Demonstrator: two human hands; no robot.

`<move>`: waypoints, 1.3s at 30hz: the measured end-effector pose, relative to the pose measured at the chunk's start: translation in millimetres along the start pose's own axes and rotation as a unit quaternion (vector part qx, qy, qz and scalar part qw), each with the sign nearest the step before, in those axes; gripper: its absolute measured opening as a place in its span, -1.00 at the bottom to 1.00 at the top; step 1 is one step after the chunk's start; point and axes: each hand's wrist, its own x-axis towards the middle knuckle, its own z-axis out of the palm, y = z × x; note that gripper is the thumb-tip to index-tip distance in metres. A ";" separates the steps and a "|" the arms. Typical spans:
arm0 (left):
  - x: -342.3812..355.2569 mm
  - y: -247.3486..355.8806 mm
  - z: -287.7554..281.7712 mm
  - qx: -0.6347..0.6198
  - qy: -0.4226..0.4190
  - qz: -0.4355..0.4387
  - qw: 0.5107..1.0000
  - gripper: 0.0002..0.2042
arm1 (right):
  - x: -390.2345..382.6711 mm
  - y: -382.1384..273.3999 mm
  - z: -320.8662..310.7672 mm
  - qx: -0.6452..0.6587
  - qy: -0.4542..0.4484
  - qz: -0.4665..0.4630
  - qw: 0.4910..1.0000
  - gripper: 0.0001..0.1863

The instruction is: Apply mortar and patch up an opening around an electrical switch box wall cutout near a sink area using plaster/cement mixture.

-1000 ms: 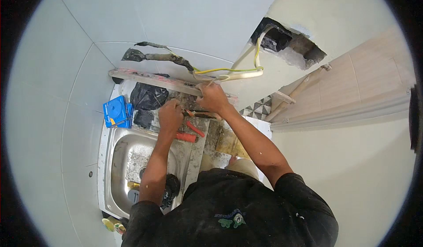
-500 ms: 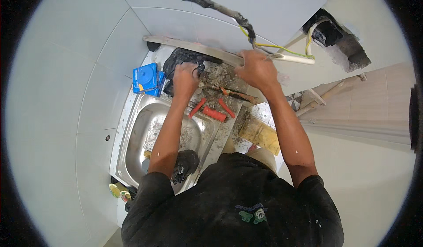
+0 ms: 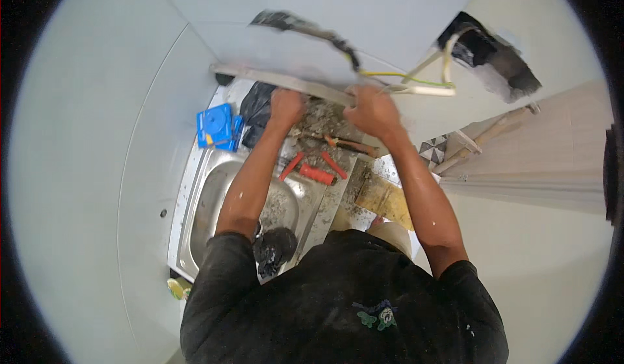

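Left hand (image 3: 287,108) has moved farther off, to the bar (image 3: 260,77) along the far wall (image 3: 377,10); right hand (image 3: 374,112) sits at its right end. Both curl; whether they grip it, I cannot tell.

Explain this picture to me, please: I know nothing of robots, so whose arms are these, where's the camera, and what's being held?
There is no robot here, just a person's bare left hand and right hand. A wide fisheye camera on the person's head looks down, so straight edges bend.

Both hands are at a long, pale, straight bar; their fingertips are hidden, so I can't tell how firmly either grips.

Below them, on the dirty counter, lie a slim orange-and-dark tool and a red cylindrical handle. To the left are crumpled black plastic, blue square boxes and a shiny metal sink.
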 end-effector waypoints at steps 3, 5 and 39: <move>-34.1 -4.6 -11.0 -0.002 0.048 0.008 0.999 -0.83 | 0.1 24.0 42.0 -0.002 0.107 -0.121 0.987 -0.64; -55.5 15.7 -44.4 -0.035 0.047 0.001 0.998 -0.84 | -1.1 19.6 45.1 0.012 -0.005 -0.053 0.999 -0.63; -94.9 222.8 -141.6 -0.629 0.123 -0.173 0.748 -0.82 | -121.1 -22.0 -43.6 0.466 0.201 0.078 0.858 -0.92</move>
